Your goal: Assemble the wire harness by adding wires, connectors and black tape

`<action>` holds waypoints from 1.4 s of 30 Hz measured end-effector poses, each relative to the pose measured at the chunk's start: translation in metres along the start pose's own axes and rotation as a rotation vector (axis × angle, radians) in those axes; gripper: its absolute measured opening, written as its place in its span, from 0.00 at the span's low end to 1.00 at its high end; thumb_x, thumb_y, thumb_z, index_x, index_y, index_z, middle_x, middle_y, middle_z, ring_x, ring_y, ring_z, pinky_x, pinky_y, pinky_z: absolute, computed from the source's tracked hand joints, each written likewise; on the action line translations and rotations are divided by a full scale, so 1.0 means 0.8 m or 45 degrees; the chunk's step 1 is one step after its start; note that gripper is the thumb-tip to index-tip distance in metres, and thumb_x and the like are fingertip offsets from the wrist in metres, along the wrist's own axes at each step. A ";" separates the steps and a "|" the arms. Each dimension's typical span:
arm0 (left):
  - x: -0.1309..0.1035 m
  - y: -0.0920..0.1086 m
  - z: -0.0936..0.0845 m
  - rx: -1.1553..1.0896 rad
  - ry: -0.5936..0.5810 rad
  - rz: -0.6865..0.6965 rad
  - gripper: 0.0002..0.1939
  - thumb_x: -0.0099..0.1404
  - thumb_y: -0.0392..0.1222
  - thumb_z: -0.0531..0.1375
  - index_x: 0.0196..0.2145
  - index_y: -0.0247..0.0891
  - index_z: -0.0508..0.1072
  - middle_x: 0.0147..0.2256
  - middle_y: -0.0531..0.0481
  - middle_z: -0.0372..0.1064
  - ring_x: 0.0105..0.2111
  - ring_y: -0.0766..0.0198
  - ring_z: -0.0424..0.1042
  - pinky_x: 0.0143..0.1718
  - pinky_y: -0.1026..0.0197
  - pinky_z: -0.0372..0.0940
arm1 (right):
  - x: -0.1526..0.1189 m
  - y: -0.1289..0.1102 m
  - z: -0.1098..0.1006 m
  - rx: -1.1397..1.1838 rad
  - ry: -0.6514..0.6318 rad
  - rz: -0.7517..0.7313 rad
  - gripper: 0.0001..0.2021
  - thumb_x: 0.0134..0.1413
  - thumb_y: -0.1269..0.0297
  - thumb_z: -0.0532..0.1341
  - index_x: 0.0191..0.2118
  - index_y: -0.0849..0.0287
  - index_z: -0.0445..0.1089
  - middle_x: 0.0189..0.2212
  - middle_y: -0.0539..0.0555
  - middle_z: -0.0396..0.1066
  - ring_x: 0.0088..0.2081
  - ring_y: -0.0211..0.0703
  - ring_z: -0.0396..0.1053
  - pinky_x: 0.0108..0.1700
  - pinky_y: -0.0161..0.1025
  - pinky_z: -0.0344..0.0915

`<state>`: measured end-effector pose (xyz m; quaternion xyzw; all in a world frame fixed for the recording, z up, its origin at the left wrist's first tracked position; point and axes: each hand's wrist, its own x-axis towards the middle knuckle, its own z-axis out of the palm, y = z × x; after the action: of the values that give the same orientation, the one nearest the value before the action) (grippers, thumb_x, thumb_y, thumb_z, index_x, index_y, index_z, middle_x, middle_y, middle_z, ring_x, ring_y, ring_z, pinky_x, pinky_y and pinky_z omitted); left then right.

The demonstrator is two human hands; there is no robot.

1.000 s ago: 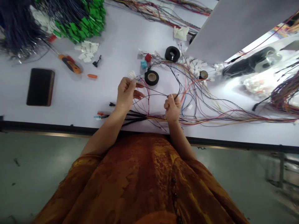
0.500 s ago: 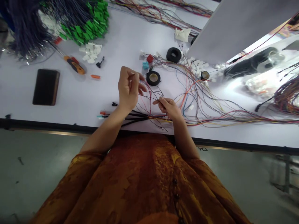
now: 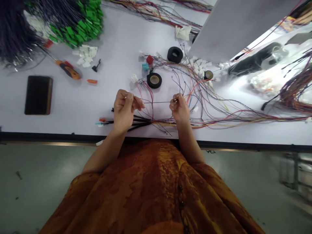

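A thin dark wire point(image 3: 159, 102) runs straight between my two hands, above the table. My left hand point(image 3: 126, 105) pinches its left end. The fingers of my right hand point(image 3: 179, 104) are closed on the wire's right part. Under and beyond the hands lies a bundle of colored wires point(image 3: 168, 123), with black-sleeved branches point(image 3: 140, 125) pointing left. A white connector point(image 3: 134, 78) on pink and red wires lies just beyond my left hand. Close to it is a black tape roll point(image 3: 154, 80).
Another black roll point(image 3: 175, 55), red point(image 3: 149, 59) and blue point(image 3: 145, 67) connectors lie farther back. A screwdriver point(image 3: 68, 69) and a dark rectangular object point(image 3: 38, 95) are at left. A grey panel point(image 3: 234, 29) rises at right. The table's dark edge point(image 3: 243, 146) runs before me.
My hands have moved apart, and the wire between them is now straight. My left hand is lower and nearer me. The white connector is now visible. The whole view has shifted slightly.
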<state>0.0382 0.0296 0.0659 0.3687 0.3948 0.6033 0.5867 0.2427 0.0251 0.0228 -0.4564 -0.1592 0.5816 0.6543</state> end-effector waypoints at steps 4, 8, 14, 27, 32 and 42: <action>0.003 -0.008 -0.014 -0.043 0.082 -0.070 0.18 0.63 0.53 0.67 0.31 0.42 0.61 0.28 0.54 0.77 0.25 0.69 0.76 0.22 0.70 0.66 | 0.000 0.006 -0.002 0.070 0.046 0.000 0.12 0.60 0.57 0.62 0.31 0.55 0.60 0.29 0.44 0.66 0.24 0.28 0.66 0.24 0.28 0.60; 0.006 -0.010 -0.023 0.026 0.089 -0.094 0.19 0.62 0.54 0.67 0.32 0.42 0.62 0.33 0.53 0.79 0.29 0.67 0.78 0.25 0.70 0.68 | 0.009 0.005 -0.017 -0.001 0.070 -0.026 0.13 0.61 0.54 0.60 0.31 0.55 0.59 0.30 0.46 0.69 0.37 0.35 0.75 0.41 0.34 0.73; 0.021 0.001 -0.055 0.358 -0.023 0.048 0.15 0.60 0.46 0.69 0.26 0.39 0.67 0.27 0.54 0.71 0.25 0.72 0.70 0.23 0.71 0.64 | 0.006 -0.023 -0.038 -0.611 0.374 -0.544 0.09 0.64 0.56 0.55 0.40 0.56 0.64 0.39 0.53 0.70 0.42 0.39 0.74 0.47 0.42 0.73; 0.092 0.004 -0.108 1.229 -0.285 0.068 0.15 0.63 0.42 0.61 0.48 0.37 0.73 0.45 0.43 0.73 0.37 0.61 0.73 0.39 0.59 0.69 | 0.027 0.043 0.146 -1.100 -0.839 -0.585 0.04 0.62 0.69 0.56 0.34 0.56 0.62 0.22 0.44 0.64 0.26 0.33 0.61 0.34 0.35 0.60; 0.100 -0.015 -0.110 1.617 -0.457 0.154 0.10 0.61 0.36 0.61 0.41 0.37 0.76 0.46 0.42 0.73 0.43 0.54 0.73 0.48 0.53 0.67 | 0.055 0.057 0.149 -1.171 -0.811 -0.626 0.06 0.60 0.68 0.59 0.31 0.58 0.64 0.23 0.45 0.63 0.27 0.32 0.59 0.32 0.35 0.55; 0.056 0.039 -0.097 0.673 -0.137 -0.238 0.16 0.62 0.49 0.64 0.42 0.36 0.80 0.27 0.49 0.74 0.26 0.68 0.71 0.30 0.64 0.68 | 0.024 0.038 0.134 -1.075 -0.862 -0.301 0.07 0.58 0.62 0.62 0.31 0.59 0.69 0.21 0.45 0.59 0.25 0.32 0.52 0.28 0.35 0.49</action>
<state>-0.0466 0.0710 0.0611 0.5026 0.5389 0.4022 0.5434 0.1496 0.0837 0.0499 -0.4457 -0.6302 0.5040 0.3875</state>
